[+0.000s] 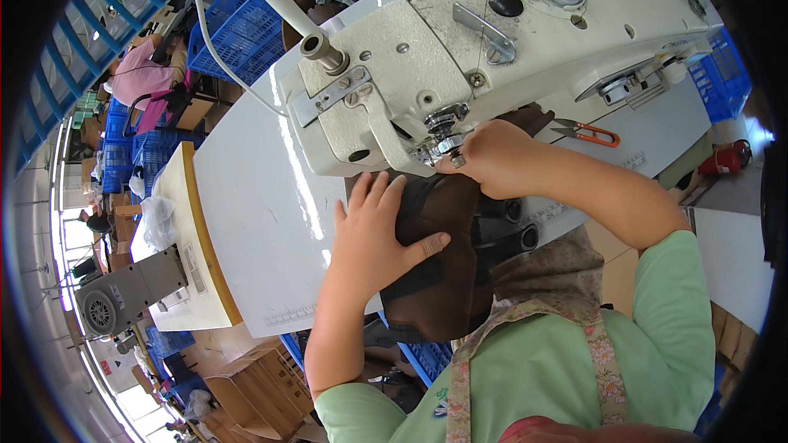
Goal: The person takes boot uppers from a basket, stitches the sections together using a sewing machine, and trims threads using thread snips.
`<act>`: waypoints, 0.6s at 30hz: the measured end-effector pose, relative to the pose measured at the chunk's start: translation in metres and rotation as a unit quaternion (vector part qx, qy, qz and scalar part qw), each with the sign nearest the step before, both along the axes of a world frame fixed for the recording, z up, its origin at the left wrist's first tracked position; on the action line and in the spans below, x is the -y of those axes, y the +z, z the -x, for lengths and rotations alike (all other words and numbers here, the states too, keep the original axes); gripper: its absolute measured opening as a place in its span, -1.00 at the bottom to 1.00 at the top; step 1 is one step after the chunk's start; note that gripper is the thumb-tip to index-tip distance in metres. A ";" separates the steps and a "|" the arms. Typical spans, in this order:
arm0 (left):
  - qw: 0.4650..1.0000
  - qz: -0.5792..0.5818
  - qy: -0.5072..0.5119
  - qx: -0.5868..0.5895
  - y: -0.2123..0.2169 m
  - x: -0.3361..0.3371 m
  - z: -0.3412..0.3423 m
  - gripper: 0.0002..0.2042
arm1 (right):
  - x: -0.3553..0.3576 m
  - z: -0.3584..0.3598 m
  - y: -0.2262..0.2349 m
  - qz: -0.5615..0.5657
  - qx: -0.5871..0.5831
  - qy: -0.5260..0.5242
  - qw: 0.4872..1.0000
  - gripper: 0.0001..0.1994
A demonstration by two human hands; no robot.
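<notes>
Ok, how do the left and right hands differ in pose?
The left hand is open with its fingers spread; the right hand is curled. The left hand lies partly over the brown piece, while the right hand is beside the metal parts of the sewing machine. Both are bare.

Left of your left hand (369, 234), a wide stretch of white tabletop (246, 189) lies bare to pass over. Ahead, the sewing machine (386, 57) blocks it and your right hand (497, 156). The dark brown piece (439, 279) crowds the near side; orange-handled snips (589, 132) obstruct the gap between your right forearm (607, 184) and the machine.
</notes>
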State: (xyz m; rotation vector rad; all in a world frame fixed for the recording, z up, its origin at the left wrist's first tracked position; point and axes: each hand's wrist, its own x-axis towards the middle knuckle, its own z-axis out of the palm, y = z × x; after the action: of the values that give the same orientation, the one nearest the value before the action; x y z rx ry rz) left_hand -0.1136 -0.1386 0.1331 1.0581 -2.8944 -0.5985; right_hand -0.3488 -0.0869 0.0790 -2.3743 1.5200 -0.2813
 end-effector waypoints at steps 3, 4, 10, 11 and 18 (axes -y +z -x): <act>0.999 -0.018 0.020 -0.017 -0.002 -0.003 -0.005 -0.16 | 0.001 -0.001 0.004 0.001 -0.011 0.007 1.000 -0.53; 1.000 -0.007 0.018 -0.017 -0.001 -0.004 -0.004 -0.16 | 0.003 -0.001 0.006 -0.019 -0.030 0.008 0.999 -0.54; 0.999 -0.013 0.024 -0.023 -0.009 -0.001 -0.003 -0.13 | 0.005 0.000 0.011 -0.040 -0.020 -0.020 0.999 -0.87; 0.999 -0.014 0.024 -0.022 -0.009 0.000 -0.003 -0.13 | 0.006 0.002 0.008 -0.041 -0.019 -0.020 0.999 -0.87; 0.999 -0.027 0.032 -0.020 -0.009 0.002 0.002 -0.14 | 0.007 0.005 0.013 -0.039 0.000 -0.037 0.999 -0.88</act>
State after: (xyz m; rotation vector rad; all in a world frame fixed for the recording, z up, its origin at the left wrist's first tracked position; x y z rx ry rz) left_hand -0.1158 -0.1409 0.1239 1.1281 -2.8140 -0.6914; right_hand -0.3538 -0.0936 0.0921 -2.2610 1.5915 -0.2343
